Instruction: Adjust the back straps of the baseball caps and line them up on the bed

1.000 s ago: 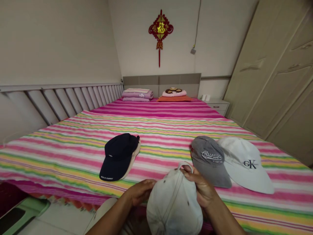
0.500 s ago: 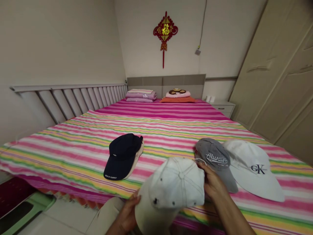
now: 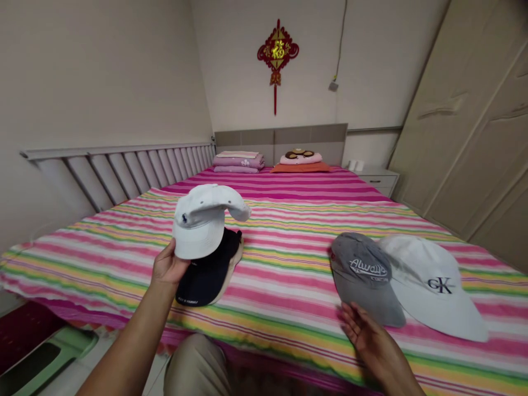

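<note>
My left hand (image 3: 169, 265) grips the brim edge of a white cap (image 3: 200, 234) with a small dark emblem, held up over a navy cap (image 3: 202, 280). The navy cap lies on the striped bedspread (image 3: 280, 280), its top hidden behind the white one, and a beige edge shows beneath it. My right hand (image 3: 365, 333) is open, fingers spread, just below the brim of a grey cap (image 3: 363, 269) with white lettering. Beside that, to the right and partly under the grey one, lies a white "CK" cap (image 3: 437, 291).
Folded bedding (image 3: 238, 161) and a pink folded item (image 3: 301, 158) rest near the headboard (image 3: 309, 136). Metal rails (image 3: 119, 168) run along the left. A nightstand (image 3: 377, 179) stands at the back right. At the lower left is a green stool (image 3: 68, 346).
The white cap has moved from the front middle to the upper left with my left hand, now over the navy cap. My right hand has let go of it and opened.
</note>
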A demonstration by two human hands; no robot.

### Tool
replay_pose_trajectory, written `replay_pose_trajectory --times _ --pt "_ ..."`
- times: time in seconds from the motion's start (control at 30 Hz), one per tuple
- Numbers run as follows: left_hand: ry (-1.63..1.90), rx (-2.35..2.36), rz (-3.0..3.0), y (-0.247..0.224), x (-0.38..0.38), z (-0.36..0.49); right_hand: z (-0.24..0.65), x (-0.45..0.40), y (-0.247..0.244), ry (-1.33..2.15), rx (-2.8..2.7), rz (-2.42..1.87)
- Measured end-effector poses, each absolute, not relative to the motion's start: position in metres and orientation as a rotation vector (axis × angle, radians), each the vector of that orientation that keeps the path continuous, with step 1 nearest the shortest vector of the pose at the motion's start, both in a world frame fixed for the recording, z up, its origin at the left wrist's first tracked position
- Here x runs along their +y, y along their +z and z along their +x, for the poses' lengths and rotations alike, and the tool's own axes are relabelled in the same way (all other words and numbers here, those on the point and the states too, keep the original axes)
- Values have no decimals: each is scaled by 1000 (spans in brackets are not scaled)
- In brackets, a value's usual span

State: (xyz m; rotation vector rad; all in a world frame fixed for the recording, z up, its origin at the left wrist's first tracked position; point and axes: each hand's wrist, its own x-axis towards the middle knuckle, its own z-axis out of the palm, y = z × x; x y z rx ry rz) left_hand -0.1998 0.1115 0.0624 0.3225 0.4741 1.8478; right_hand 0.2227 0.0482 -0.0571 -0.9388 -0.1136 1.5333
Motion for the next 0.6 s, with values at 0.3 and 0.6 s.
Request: replay_pose_trajectory --times 0.3,0.6 --pt "1692 920 -22 1 83 -219 239 27 -56 1608 -63 -1114" --pt "1867 1080 27 -17 87 -225 243 41 -58 1226 41 -1041"
